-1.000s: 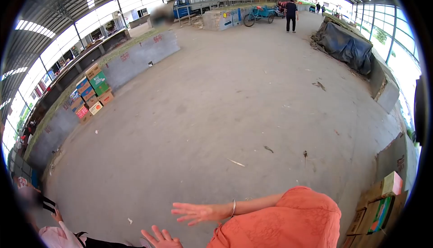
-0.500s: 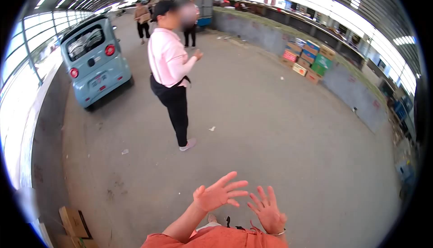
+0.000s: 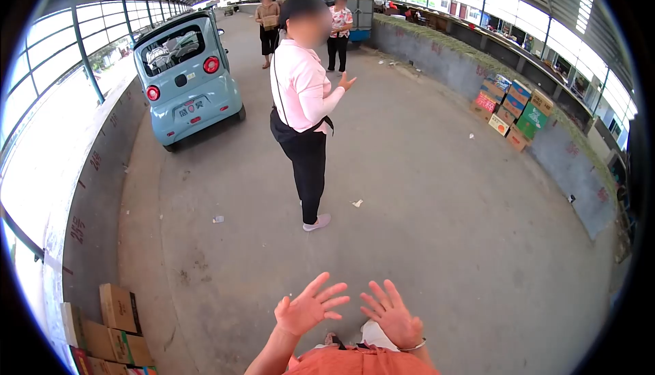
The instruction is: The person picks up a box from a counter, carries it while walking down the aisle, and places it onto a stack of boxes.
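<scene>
My left hand point(image 3: 310, 309) is raised in front of my body, palm showing, with its fingers spread. Beside it, a small gap away, my right hand point(image 3: 396, 316) is also open, fingers fanned out and a thin band at the wrist. Neither hand holds or touches anything. Below them show my orange-red top point(image 3: 361, 361) and part of something white. Nearest ahead stands a person in a pink shirt point(image 3: 303, 85), black trousers and a dark cap, one hand lifted at waist height.
A small light-blue car point(image 3: 187, 92) stands at the left by a low wall point(image 3: 95, 198). Cardboard boxes point(image 3: 119, 307) are piled at lower left, and more coloured boxes point(image 3: 515, 112) against the right wall point(image 3: 437, 48). Two more people point(image 3: 339, 27) stand farther back. Litter point(image 3: 357, 203) dots the floor.
My view has swung left, so the car, person and boxes sit farther right. More of the lower-left boxes shows. Both hands stay open, the left slightly lower and farther from the right.
</scene>
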A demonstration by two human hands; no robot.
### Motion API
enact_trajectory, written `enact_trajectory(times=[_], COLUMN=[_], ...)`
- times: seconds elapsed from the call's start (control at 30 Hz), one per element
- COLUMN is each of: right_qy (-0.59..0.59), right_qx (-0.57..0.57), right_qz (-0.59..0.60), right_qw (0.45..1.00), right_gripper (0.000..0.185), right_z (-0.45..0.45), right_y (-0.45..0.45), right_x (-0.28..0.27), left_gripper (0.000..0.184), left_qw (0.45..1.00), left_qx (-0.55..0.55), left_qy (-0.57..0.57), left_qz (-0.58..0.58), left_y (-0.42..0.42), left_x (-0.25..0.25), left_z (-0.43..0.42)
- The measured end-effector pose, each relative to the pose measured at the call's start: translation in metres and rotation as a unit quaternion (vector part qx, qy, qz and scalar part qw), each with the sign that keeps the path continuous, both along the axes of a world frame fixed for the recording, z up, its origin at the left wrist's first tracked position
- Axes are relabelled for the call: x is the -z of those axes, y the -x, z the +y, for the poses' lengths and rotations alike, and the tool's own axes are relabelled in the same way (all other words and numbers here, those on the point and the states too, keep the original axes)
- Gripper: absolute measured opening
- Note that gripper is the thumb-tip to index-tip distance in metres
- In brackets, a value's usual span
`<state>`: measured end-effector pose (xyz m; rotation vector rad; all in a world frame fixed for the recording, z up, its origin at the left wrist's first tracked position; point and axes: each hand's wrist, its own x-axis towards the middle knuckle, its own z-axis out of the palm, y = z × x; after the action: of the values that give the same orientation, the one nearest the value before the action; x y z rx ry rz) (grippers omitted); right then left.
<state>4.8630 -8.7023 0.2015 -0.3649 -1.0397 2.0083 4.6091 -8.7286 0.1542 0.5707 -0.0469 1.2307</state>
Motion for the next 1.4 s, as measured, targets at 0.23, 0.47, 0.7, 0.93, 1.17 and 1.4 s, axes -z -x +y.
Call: enact_trajectory(times=[0.23,0.47,0.7,0.93,1.17,1.4], right_qy=[0.015,0.036,0.049,0.073,0.061,0.047], right_qx=[-0.052,-0.063,-0.084,-0.127,-0.137,-0.101], right_qz=[0.026,0.068,0.031,-0.012,-0.028,-0.037], right_qw=[0.998,0.995,0.995,0.989,0.988,0.993], right_gripper=[0.114,0.114,0.121,0.117,0.115,0.114], right_z=[0.089,0.220,0.332,0.380,0.432,0.497], right_y=[-0.012,-0.046,-0.083,-0.080,-0.081,-0.067], right_x=[0.011,0.003,0.004,0.007,0.013,0.013], left_gripper=[0.103,0.102,0.102,0.105,0.103,0.090], left_qw=[1.000,1.000,0.996,0.962,0.947,0.954], left_qx=[-0.010,0.025,0.034,-0.024,0.007,0.028], left_qy=[-0.001,-0.005,-0.037,-0.031,-0.005,-0.058], left_qz=[0.019,0.013,0.072,0.269,0.322,0.294], left_y=[-0.025,-0.070,-0.126,-0.151,-0.149,-0.127], left_x=[0.000,-0.017,-0.038,-0.056,-0.063,-0.056], left_z=[0.075,0.202,0.320,0.366,0.415,0.490])
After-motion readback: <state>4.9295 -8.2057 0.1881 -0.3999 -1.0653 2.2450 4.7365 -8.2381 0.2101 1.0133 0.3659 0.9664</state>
